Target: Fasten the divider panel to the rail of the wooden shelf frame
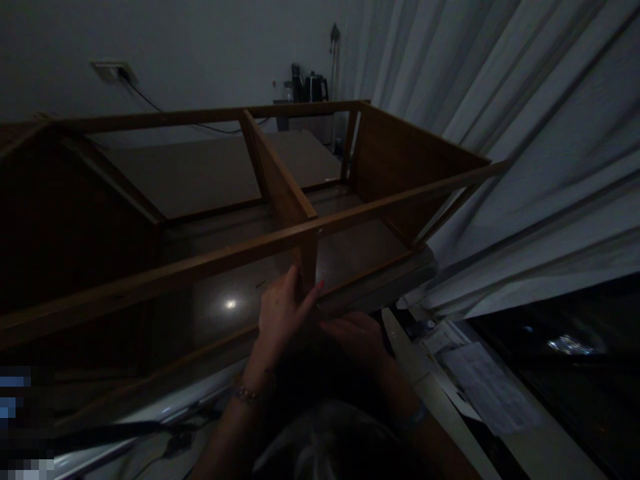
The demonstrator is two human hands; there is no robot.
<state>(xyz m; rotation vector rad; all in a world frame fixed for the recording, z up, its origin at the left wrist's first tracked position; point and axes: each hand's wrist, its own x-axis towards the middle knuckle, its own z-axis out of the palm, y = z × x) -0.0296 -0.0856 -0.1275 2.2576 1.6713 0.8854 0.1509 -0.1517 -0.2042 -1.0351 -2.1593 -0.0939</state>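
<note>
A brown wooden cabinet frame [215, 262] with open sides lies across a padded, light-coloured surface. Its middle divider [280, 175] ends at a short upright post [310, 257] on my side. My left hand [283, 303] is closed around the lower part of this post, thumb on the near face and fingers behind it. Just right of and below it, my right hand [356, 337] is in shadow, with its fingers bent together toward the post's foot. Whatever those fingers hold is lost in the dark.
White curtains [500, 87] hang along the right. A wall socket [113, 71] with a plugged-in black cable is at the back left, and a dark kettle [315, 87] stands beyond the frame. Papers [485, 380] lie at the lower right, beside a dark glossy surface.
</note>
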